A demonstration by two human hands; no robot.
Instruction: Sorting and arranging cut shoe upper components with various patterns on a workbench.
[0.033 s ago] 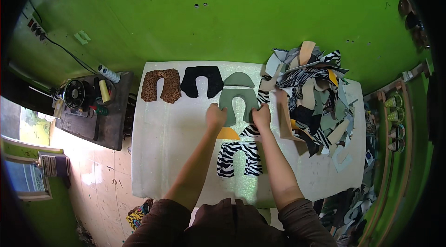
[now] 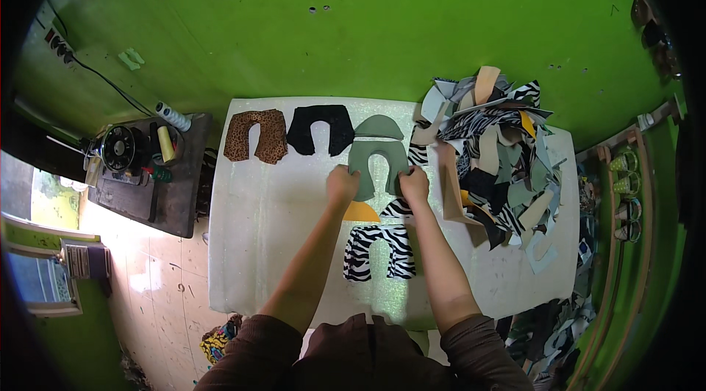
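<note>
Both my hands grip a grey-green U-shaped fabric piece (image 2: 376, 148) by its two legs, over the middle of the table. My left hand (image 2: 343, 183) is closed at its left edge, and my right hand (image 2: 413, 183) at its right edge. Just beyond it lies a grey-green half-round piece (image 2: 378, 126). A yellow half-round piece (image 2: 362, 211) and a zebra-print half-round piece (image 2: 397, 207) lie on the near side, partly covered. Closer to me is a zebra-print U-shaped piece (image 2: 357, 251). A leopard-print U-shaped piece (image 2: 239, 137) and a black one (image 2: 340, 126) lie to the left.
A tall heap of fabric offcuts (image 2: 489, 159) covers the right of the white table (image 2: 272, 244). Left of it, a dark sewing-machine table (image 2: 180, 200) carries thread cones (image 2: 173, 117). A green wall (image 2: 412, 30) rises behind. Shoes (image 2: 626, 183) stand on a rack at right.
</note>
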